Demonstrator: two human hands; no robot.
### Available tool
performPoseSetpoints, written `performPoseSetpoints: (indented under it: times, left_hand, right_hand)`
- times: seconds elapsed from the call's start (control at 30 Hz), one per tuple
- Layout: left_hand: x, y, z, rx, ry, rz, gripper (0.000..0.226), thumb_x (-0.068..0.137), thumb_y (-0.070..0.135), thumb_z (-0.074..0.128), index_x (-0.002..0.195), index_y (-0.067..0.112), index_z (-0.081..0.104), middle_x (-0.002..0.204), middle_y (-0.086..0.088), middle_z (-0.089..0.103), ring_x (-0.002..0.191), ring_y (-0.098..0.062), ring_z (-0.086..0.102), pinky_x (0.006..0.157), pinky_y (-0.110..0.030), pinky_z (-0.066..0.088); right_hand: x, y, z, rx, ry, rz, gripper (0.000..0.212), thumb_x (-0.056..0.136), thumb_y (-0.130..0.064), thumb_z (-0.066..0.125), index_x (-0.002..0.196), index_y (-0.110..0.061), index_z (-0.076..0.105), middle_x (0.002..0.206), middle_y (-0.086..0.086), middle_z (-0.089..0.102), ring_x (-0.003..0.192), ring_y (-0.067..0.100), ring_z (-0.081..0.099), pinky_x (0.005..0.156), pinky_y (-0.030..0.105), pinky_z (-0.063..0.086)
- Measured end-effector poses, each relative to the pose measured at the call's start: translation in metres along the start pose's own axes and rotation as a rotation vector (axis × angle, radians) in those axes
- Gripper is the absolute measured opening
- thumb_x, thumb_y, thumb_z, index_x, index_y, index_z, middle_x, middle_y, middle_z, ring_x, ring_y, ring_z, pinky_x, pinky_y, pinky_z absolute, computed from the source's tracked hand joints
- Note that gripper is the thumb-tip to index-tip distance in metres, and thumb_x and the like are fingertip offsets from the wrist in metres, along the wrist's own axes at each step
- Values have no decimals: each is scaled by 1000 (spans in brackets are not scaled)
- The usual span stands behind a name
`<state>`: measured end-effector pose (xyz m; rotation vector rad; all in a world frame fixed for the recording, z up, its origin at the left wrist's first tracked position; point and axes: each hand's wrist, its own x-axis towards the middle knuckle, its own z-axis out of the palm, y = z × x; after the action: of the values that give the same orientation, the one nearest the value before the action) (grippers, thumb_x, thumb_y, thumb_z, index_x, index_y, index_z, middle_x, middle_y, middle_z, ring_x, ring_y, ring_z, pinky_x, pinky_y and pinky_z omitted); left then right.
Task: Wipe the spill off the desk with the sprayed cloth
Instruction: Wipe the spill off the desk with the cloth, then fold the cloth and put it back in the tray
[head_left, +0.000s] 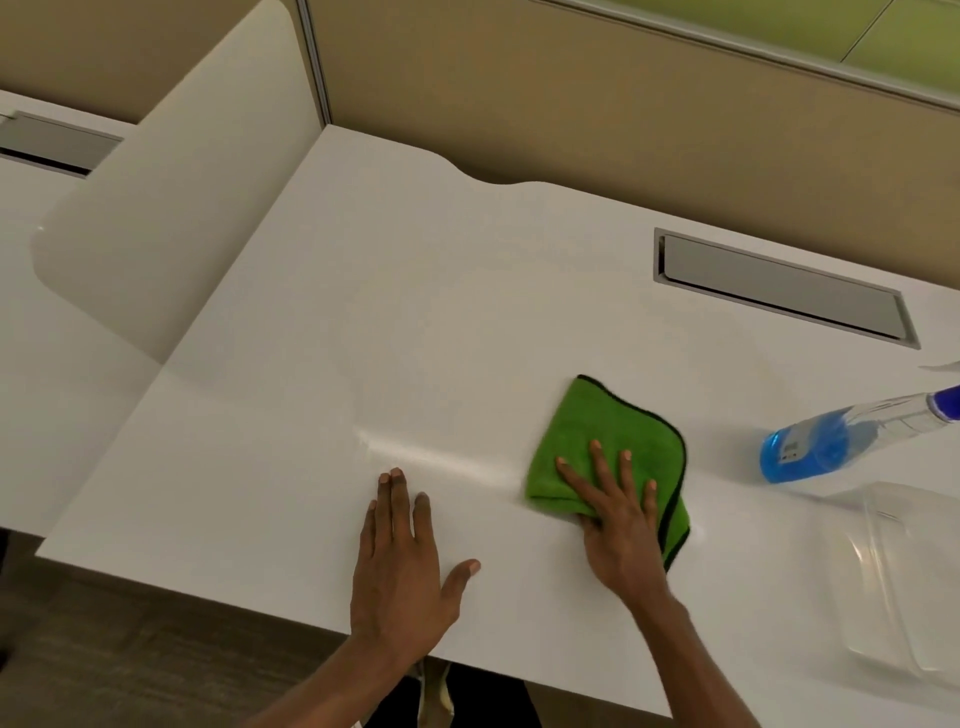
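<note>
From my head view, looking down, my right hand (621, 525) lies flat on the green cloth (608, 441), fingers spread and pressing it to the white table (322, 322); this grip is no pinch, just an open palm bearing down, with the thumb tucked at the cloth's near left edge. My left hand (402, 561) rests palm-down on bare table just left of it, fingers together, thumb out, holding nothing; I judge it is only bracing me. The cloth sits right of centre near the front edge, folded into a rough square with a dark trim along its right and far sides, and its fabric looks thick and napped. What the next stroke turns on is the wet streak (441, 457): a pale, shiny band that runs leftward from the cloth's left edge, passing just beyond my left fingertips, its long axis lying across the table from left to right. So the spill lies to the left of my right hand, and the right hand, already on the cloth, is the one placed to sweep along that band. Whether the sheen is spill or film left by wiping I cannot tell. Off to the right a spray bottle (810, 447) of blue liquid lies on its side, apart from the cloth, and a clear plastic container (898, 582) sits nearer the front corner.
</note>
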<state>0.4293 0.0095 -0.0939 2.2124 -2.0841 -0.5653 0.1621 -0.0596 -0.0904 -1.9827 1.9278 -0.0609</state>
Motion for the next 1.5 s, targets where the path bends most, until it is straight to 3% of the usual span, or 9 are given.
performPoseSetpoints:
  times: [0.37, 0.63, 0.8, 0.93, 1.03, 1.1, 1.2, 1.37, 1.5]
  left_hand:
    - [-2, -3, 1, -5, -2, 9, 111, 97, 86, 32, 173, 8, 12, 177, -18, -28, 166, -32, -23, 135, -43, -7]
    - [-1, -3, 0, -11, 37, 5, 107, 95, 80, 51, 167, 4, 34, 181, -24, 1, 170, -38, 6, 135, -48, 14]
    - [-1, -5, 0, 1, -13, 14, 108, 96, 82, 44, 171, 7, 23, 181, -23, -11, 170, -36, -7, 137, -47, 6]
    - [1, -6, -3, -17, -43, 11, 108, 95, 80, 52, 171, 7, 24, 181, -23, -12, 170, -36, -9, 137, -46, 9]
    - [4, -7, -11, -60, -89, 5, 113, 90, 84, 55, 170, 10, 25, 181, -20, -13, 171, -33, -11, 137, -44, 12]
    - [4, -5, -20, -176, -97, 1, 117, 85, 91, 56, 167, 12, 29, 183, -15, -4, 171, -29, -7, 136, -44, 16]
    - [0, 2, -37, -550, -105, -17, 115, 75, 93, 58, 160, 19, 41, 174, -3, 32, 165, -22, 23, 131, -40, 29]
    - [0, 25, -74, -1119, -461, -203, 125, 43, 107, 69, 136, 22, 66, 131, 4, 77, 115, -12, 76, 97, -30, 59]
    - [-5, 34, -87, -1504, -821, -297, 77, 73, 57, 91, 128, 5, 79, 128, -17, 80, 123, -36, 76, 112, -52, 57]
  right_hand:
    - [133, -43, -14, -95, -83, 61, 65, 106, -29, 46, 160, -55, 20, 177, -1, 2, 161, 43, -6, 122, 75, 4]
    - [64, -84, 5, -92, -124, -186, 58, 105, -42, 35, 160, -53, 21, 177, -2, -1, 161, 39, -12, 126, 68, -5]
    - [-6, -82, 8, 55, -128, -205, 69, 99, -22, 38, 159, -53, 23, 174, -7, -3, 159, 32, -20, 127, 60, -14]
    - [-42, -87, -8, 501, -172, -4, 56, 104, -11, 54, 147, -47, 52, 165, -9, 42, 162, 18, 17, 132, 46, 11]
    - [-62, -95, -43, 912, -152, 215, 47, 102, -8, 57, 123, -46, 74, 130, -13, 73, 125, 13, 64, 101, 27, 51]
    - [-75, -97, -68, 1064, -130, 289, 40, 102, -11, 56, 119, -42, 76, 119, -9, 78, 111, 17, 72, 85, 31, 62]
    - [-93, -97, -95, 1332, -126, 367, 25, 103, -21, 62, 121, -31, 76, 117, 6, 80, 108, 32, 76, 84, 44, 65]
    - [-115, -97, -114, 1676, -99, 415, 32, 96, -20, 68, 128, -15, 74, 132, 18, 72, 121, 39, 71, 91, 48, 62]
    - [-128, -91, -124, 1764, -11, 434, 35, 100, -24, 65, 133, -14, 70, 138, 18, 69, 125, 39, 68, 93, 52, 61]
